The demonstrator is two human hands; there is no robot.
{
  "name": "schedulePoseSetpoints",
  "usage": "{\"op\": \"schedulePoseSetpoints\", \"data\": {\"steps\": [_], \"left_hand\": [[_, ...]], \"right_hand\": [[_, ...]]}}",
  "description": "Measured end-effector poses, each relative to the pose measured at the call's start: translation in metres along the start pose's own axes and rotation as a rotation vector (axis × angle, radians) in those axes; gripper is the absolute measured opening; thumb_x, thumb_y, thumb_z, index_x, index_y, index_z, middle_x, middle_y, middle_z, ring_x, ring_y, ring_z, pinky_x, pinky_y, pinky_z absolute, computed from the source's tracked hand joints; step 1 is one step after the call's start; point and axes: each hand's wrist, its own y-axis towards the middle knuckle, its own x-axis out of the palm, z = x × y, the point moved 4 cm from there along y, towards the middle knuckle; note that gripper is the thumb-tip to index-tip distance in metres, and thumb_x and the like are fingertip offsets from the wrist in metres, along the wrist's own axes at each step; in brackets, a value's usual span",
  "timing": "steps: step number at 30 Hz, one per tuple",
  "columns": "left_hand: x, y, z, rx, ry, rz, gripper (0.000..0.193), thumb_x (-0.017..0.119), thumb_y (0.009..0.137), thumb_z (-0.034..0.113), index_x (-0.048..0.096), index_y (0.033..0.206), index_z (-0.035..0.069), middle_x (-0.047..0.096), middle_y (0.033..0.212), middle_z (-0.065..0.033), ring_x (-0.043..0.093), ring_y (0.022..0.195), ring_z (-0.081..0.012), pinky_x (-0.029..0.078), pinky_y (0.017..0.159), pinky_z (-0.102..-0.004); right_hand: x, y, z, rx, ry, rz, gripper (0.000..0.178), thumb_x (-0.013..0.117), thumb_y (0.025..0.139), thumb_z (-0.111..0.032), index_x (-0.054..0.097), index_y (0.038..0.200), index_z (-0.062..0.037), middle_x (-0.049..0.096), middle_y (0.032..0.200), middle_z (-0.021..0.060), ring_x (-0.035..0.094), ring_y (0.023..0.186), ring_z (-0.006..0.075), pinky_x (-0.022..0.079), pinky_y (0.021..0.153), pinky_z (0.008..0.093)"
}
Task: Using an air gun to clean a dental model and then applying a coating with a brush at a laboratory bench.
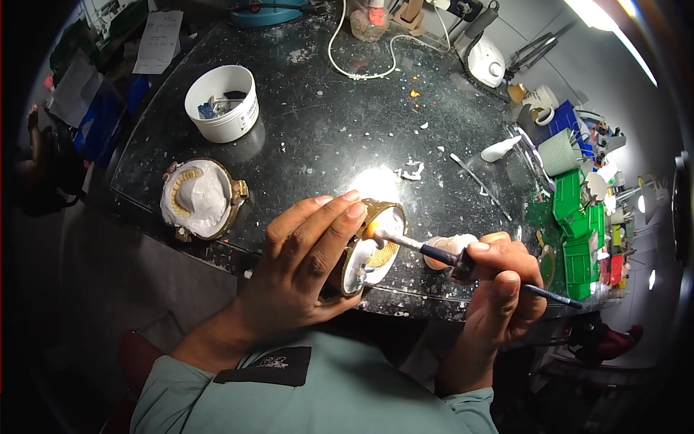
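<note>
Gripping a brass-coloured dental flask half (384, 210) from its left, the left hand (307, 242) lays its fingers along the upper rim, with the thumb closed in from below. The flask half stands tilted over the near edge of the black worktop (311, 130), its open side facing right; whether it also rests on the surface cannot be told. White plaster lines its inside, around a yellowish, mesh-like patch (384, 256). The right hand (506, 282) pinches a dark-handled brush (437, 253) between thumb and fingers, the handle's thin end sticking out to the right past the knuckles. The brush's pale head reaches into the flask half, its orange-tinged tip at the plaster near the left fingertips. Behind the brush, just beside the flask half, is a small pinkish container (437, 262), partly hidden. Well to the left, a second flask half (238, 192) lies plaster side up, carrying a curved row of yellowish teeth (189, 186). Beyond that stands a white plastic tub (223, 123) with scraps inside. On the right side of the worktop are a thin metal stick (481, 186), a white squeeze bottle (499, 150) and green bins (571, 202).
</note>
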Motion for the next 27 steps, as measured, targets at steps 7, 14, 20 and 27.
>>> {"op": "schedulePoseSetpoints", "data": {"steps": [7, 14, 20, 27], "left_hand": [[-0.002, 0.001, 0.0, -0.015, 0.014, -0.017, 0.102, 0.092, 0.067, 0.023, 0.041, 0.153, 0.001, 0.049, 0.148, -0.0148, 0.044, 0.134, -0.0316, 0.041, 0.114, -0.0411], [-0.003, 0.0, -0.003, -0.05, -0.034, -0.016, 0.107, 0.093, 0.064, 0.024, 0.041, 0.153, 0.0, 0.048, 0.15, -0.015, 0.043, 0.134, -0.0324, 0.04, 0.115, -0.042], [-0.004, 0.001, -0.003, -0.05, -0.035, -0.032, 0.109, 0.093, 0.061, 0.027, 0.04, 0.151, -0.004, 0.049, 0.151, -0.0215, 0.044, 0.135, -0.036, 0.037, 0.114, -0.0461], [-0.006, 0.002, -0.005, -0.106, -0.077, -0.053, 0.116, 0.096, 0.057, 0.024, 0.038, 0.154, -0.002, 0.045, 0.153, -0.0169, 0.042, 0.138, -0.0346, 0.037, 0.117, -0.0445]], "right_hand": [[0.004, 0.001, -0.01, -0.057, -0.192, -0.092, 0.041, 0.06, 0.104, -0.041, 0.073, 0.1, -0.002, 0.07, 0.075, 0.0059, 0.063, 0.066, 0.0171, 0.049, 0.071, 0.0373], [0.007, -0.001, -0.019, -0.075, -0.328, -0.045, 0.044, 0.057, 0.105, -0.044, 0.075, 0.096, -0.0048, 0.068, 0.073, 0.0018, 0.065, 0.068, 0.018, 0.053, 0.079, 0.0411], [0.01, -0.003, -0.022, -0.135, -0.256, -0.21, 0.037, 0.06, 0.103, -0.04, 0.071, 0.108, -0.0047, 0.068, 0.08, 0.0044, 0.065, 0.071, 0.0208, 0.055, 0.079, 0.0414], [0.011, -0.009, -0.024, -0.083, -0.307, -0.237, 0.032, 0.06, 0.103, -0.034, 0.069, 0.112, -0.0042, 0.069, 0.082, 0.0062, 0.067, 0.078, 0.0234, 0.056, 0.085, 0.0474]]}}
